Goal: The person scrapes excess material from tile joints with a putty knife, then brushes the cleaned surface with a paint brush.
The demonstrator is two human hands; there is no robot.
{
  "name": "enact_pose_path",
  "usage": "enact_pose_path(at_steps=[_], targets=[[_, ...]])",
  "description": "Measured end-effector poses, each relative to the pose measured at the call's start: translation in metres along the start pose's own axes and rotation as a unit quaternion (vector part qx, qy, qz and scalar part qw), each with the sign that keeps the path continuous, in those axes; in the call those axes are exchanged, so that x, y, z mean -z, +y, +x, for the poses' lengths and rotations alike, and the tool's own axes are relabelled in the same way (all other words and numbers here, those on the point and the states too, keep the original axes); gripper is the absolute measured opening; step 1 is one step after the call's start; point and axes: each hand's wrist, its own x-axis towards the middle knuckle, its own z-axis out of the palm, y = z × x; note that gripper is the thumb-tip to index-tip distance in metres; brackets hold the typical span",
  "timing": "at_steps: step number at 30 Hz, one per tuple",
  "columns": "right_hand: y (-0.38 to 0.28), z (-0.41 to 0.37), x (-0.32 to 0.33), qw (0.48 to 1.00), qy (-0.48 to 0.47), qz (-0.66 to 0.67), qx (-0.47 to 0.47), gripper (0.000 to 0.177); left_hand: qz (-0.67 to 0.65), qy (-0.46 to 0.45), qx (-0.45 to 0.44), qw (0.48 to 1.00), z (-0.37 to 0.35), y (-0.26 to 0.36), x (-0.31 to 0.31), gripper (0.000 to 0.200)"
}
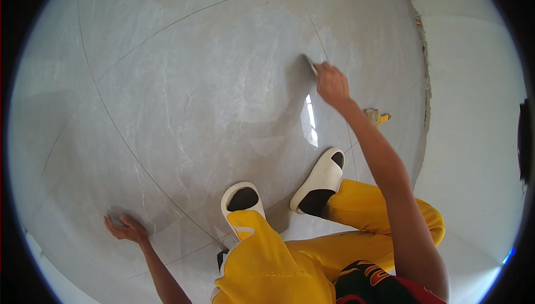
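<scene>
My right hand is closed around a scraper, whose thin dark blade points up and to the left over the grey tiled floor. My fingers cover most of its handle. The blade is close to a tile joint. At lower left, my left hand hangs low over the tiles with its fingers apart and nothing in it. A short tool with a yellow handle and a dirty beige head lies on the floor to the right of my right forearm.
My feet in white slides are planted on the tiles below the middle. A pale wall runs along the right side, with a rough gap at its base. Light reflects off the glossy floor.
</scene>
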Motion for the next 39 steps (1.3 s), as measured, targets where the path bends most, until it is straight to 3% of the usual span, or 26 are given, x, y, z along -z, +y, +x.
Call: enact_pose_path(at_steps=[1,3,5,7,8,9,11,13,15,18,20,21,22,23,26,28,31,33,36,37,39], targets=[[0.009,0.014,0.004,0.998,0.043,0.023,0.032,0.014,-0.004,0.002,-0.005,1.000,-0.002,-0.004,-0.001,0.054],[-0.019,-0.004,0.001,0.991,-0.114,-0.009,-0.076,0.015,-0.006,0.008,-0.006,1.000,-0.001,-0.007,-0.004,0.053],[-0.069,-0.048,0.007,0.995,-0.013,0.044,0.089,0.014,0.003,0.004,-0.001,1.000,0.001,-0.003,0.000,0.052],[-0.053,-0.048,-0.009,0.995,0.016,-0.011,0.096,0.012,-0.012,0.006,0.004,1.000,0.000,0.001,0.000,0.051],[-0.029,-0.036,-0.026,0.994,-0.031,-0.100,-0.009,0.009,-0.020,0.004,0.002,1.000,0.002,0.002,0.002,0.051],[-0.013,-0.012,-0.016,0.998,0.018,-0.059,-0.006,0.009,-0.021,0.000,-0.007,1.000,0.001,-0.001,0.003,0.051],[-0.019,0.000,0.006,0.998,0.018,-0.055,0.035,0.008,-0.027,0.001,-0.021,0.999,0.002,-0.005,-0.001,0.051],[-0.074,-0.045,0.019,0.993,-0.089,-0.070,0.026,0.010,-0.016,-0.003,-0.004,1.000,0.002,-0.006,-0.001,0.050],[-0.125,-0.116,0.018,0.982,-0.078,-0.038,0.169,0.027,-0.016,-0.001,0.005,1.000,0.000,-0.008,0.000,0.050],[-0.129,-0.110,0.006,0.985,-0.032,-0.007,0.167,0.029,-0.027,0.005,0.002,1.000,0.002,-0.005,-0.002,0.049],[-0.073,-0.040,-0.020,0.986,-0.058,-0.122,0.097,0.018,-0.023,-0.005,-0.001,1.000,0.002,0.000,0.002,0.049],[-0.046,0.007,-0.020,0.989,-0.027,-0.131,0.056,0.012,-0.029,-0.006,-0.006,1.000,0.000,-0.001,0.001,0.049],[-0.019,0.051,-0.021,0.997,-0.014,-0.059,-0.039,0.011,-0.035,-0.002,-0.010,0.999,0.001,-0.006,0.000,0.049],[0.012,0.084,-0.022,0.998,0.029,-0.060,0.008,0.017,-0.041,0.004,-0.013,0.999,0.001,-0.009,-0.001,0.049],[0.012,0.102,0.006,0.995,0.038,-0.087,0.023,0.022,-0.040,0.003,-0.005,0.999,0.002,-0.009,-0.001,0.048],[-0.035,0.057,0.013,0.997,0.012,-0.069,-0.037,0.020,-0.047,0.006,0.001,0.999,0.003,-0.007,0.001,0.047],[-0.113,-0.027,0.026,0.987,0.014,0.010,0.160,0.017,-0.055,0.008,0.006,0.998,0.005,-0.007,0.003,0.046],[-0.093,-0.014,-0.001,0.981,0.032,-0.012,0.189,0.013,-0.052,0.009,0.006,0.999,0.006,-0.005,0.002,0.046],[-0.034,0.085,-0.008,0.997,-0.004,-0.073,0.019,0.013,-0.047,-0.003,0.003,0.999,0.005,-0.004,0.006,0.045],[-0.002,0.117,-0.013,0.994,0.002,-0.090,0.061,0.017,-0.047,-0.004,0.005,0.999,0.002,-0.008,0.003,0.045],[-0.021,0.131,0.021,0.998,-0.032,-0.058,0.014,0.021,-0.044,0.002,0.009,0.999,0.006,-0.012,0.000,0.045]])
